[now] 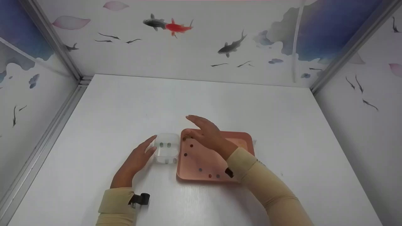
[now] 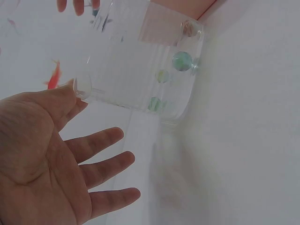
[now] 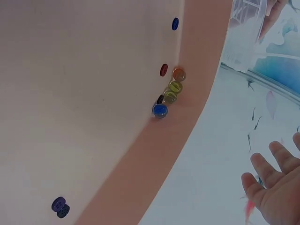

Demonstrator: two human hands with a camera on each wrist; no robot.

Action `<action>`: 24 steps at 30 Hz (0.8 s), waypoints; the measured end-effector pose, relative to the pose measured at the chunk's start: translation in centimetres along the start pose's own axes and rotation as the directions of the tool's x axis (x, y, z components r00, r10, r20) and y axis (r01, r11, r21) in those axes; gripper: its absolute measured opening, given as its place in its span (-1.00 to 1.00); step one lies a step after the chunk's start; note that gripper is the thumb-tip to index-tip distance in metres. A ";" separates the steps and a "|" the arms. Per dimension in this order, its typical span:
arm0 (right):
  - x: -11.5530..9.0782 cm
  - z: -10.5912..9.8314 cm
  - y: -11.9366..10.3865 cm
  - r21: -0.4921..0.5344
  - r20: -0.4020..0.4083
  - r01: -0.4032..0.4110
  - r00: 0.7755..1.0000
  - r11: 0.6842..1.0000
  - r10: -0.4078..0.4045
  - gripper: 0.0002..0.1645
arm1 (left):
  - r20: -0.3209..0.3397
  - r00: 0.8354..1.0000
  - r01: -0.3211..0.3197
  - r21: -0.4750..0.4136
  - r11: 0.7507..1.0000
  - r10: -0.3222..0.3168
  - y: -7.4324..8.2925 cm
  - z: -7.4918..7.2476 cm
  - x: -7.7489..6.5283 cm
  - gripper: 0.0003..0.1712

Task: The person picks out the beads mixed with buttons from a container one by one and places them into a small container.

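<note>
Left hand [image 1: 138,157]: fingers straight and apart, tips at the side of the clear box [image 1: 166,152]; firm contact is hard to tell.
Clear box: just right of the left fingers, on the table [image 1: 157,103], with glass marbles [image 2: 182,61] inside.
Right hand [image 1: 209,135]: fingers apart, above the tray's [image 1: 204,157] far left corner.
Loose marbles [image 3: 160,110]: in a row by the tray's edge, near the right fingers.
Red button [image 3: 163,70]: beside that row.
</note>
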State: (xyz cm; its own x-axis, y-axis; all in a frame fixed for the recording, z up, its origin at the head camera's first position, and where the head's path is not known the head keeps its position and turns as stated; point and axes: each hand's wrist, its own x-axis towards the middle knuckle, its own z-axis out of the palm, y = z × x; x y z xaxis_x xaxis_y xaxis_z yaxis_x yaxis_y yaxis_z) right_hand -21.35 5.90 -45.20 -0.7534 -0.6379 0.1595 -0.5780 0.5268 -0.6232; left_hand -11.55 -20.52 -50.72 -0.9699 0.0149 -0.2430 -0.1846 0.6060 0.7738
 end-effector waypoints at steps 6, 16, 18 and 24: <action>-0.1 -0.1 0.6 0.060 0.018 -0.081 0.997 0.995 0.080 -0.35 | -0.003 1.000 0.001 0.007 1.000 -0.001 0.2 0.0 -0.1 -0.38; -0.3 -0.4 1.6 0.077 0.021 -0.155 0.988 0.985 0.154 -0.32 | -0.001 1.000 -0.005 0.001 1.000 0.005 0.1 -0.1 -0.1 -0.38; -0.3 -0.4 1.9 0.098 0.021 -0.162 0.987 0.982 0.161 -0.33 | 0.002 1.000 -0.003 0.002 1.000 0.003 0.1 -0.2 -0.1 -0.38; -0.5 -0.4 2.9 0.148 0.009 -0.153 0.988 0.977 0.153 -0.38 | 0.004 1.000 -0.005 0.007 1.000 0.005 0.1 -0.2 -0.1 -0.38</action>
State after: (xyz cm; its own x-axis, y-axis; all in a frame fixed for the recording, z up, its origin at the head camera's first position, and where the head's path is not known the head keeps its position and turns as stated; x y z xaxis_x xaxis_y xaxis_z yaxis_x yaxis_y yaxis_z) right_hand -22.82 7.96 -46.81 -0.8303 -0.5545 0.0554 -0.4034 0.5294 -0.7463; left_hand -11.49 -20.64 -50.55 -0.9702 0.0205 -0.2414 -0.1788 0.6117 0.7706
